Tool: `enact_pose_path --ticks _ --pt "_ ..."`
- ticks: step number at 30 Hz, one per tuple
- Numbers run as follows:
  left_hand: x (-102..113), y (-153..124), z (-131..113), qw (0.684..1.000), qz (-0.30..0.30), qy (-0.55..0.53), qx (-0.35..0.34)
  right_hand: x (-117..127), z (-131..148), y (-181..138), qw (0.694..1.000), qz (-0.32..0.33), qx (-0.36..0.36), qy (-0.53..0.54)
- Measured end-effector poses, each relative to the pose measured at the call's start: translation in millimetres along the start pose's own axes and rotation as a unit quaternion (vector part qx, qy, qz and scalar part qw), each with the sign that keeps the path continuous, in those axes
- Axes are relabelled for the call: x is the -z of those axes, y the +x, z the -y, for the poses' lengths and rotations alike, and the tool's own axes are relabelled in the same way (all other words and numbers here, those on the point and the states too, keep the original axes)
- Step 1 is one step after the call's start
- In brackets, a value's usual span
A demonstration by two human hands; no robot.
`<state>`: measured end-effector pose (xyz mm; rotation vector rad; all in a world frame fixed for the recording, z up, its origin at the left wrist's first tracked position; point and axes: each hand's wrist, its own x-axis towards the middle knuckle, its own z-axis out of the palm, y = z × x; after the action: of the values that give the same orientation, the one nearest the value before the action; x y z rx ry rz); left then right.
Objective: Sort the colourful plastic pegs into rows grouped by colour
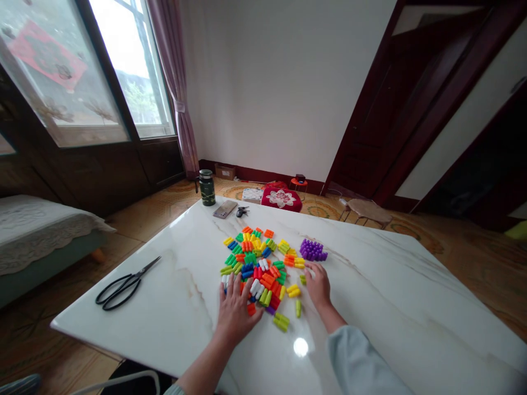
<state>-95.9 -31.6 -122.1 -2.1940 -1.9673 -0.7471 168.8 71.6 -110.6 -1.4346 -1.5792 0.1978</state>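
A heap of small coloured plastic blocks (261, 263) lies on the white marble table (391, 307). My left hand (236, 310) rests flat on the near left side of the heap, fingers spread over some blocks. My right hand (318, 285) sits at the heap's right edge, fingers curled loosely, fingertips touching a white block (309, 272). A separate cluster of purple blocks (312, 250) sits just beyond my right hand. A few yellow-green blocks (281, 321) lie loose near the front.
Black scissors (125, 285) lie at the table's left. A phone (225, 209), keys (242, 210) and a camouflage mug (207, 187) stand at the far edge. A bed (37, 230), a stool (368, 209) and a red cushion (281, 198) are on the floor beyond.
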Motion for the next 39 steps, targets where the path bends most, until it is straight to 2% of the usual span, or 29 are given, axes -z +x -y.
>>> enact_pose_path --ticks 2,5,8,12,15,18,20,22,23,25,28,31,34,37,39 --pt "0 0 0 1.000 0.001 0.000 0.000 -4 33 -13 0.994 0.070 0.084 0.019" --pt "1 0 1 1.000 0.009 0.003 -0.002 -14 76 -37 0.961 0.209 0.181 0.019" --pt "1 0 1 1.000 0.021 0.009 -0.006 -26 97 -55 0.945 0.261 0.195 -0.020" --pt "-3 0 2 1.000 0.010 0.010 -0.009 -37 99 -56 0.961 0.224 0.161 -0.020" --pt "-8 0 4 1.000 -0.009 0.009 -0.022 -41 94 -47 0.973 0.186 0.131 0.044" --pt "-10 0 6 0.999 -0.019 0.014 -0.039 -47 88 -36 0.983 0.120 0.018 0.135" --pt "-9 0 6 0.999 -0.022 0.020 -0.042 -53 82 -30 0.968 0.085 -0.111 0.211" --pt "-7 0 5 0.998 -0.024 0.022 -0.044 -57 78 -24 0.930 0.072 -0.209 0.294" --pt "-6 0 5 0.998 -0.027 0.021 -0.044 -58 76 -22 0.914 0.075 -0.226 0.328" --pt "-3 1 3 0.999 -0.033 0.015 -0.041 -56 75 -20 0.907 0.102 -0.198 0.356" --pt "0 1 0 0.999 -0.038 0.006 -0.037 -45 75 -19 0.940 0.169 -0.106 0.276" --pt "1 1 -1 0.999 -0.040 0.000 -0.035 -32 77 -19 0.973 0.210 -0.011 0.093" --pt "1 1 -1 0.999 -0.038 -0.002 -0.029 -26 80 -22 0.961 0.268 0.043 -0.051" --pt "-1 0 0 0.999 -0.034 0.004 -0.031 -28 87 -25 0.934 0.334 0.049 -0.118" --pt "-2 0 1 0.999 -0.032 0.008 -0.034 -31 92 -27 0.922 0.355 0.054 -0.144"
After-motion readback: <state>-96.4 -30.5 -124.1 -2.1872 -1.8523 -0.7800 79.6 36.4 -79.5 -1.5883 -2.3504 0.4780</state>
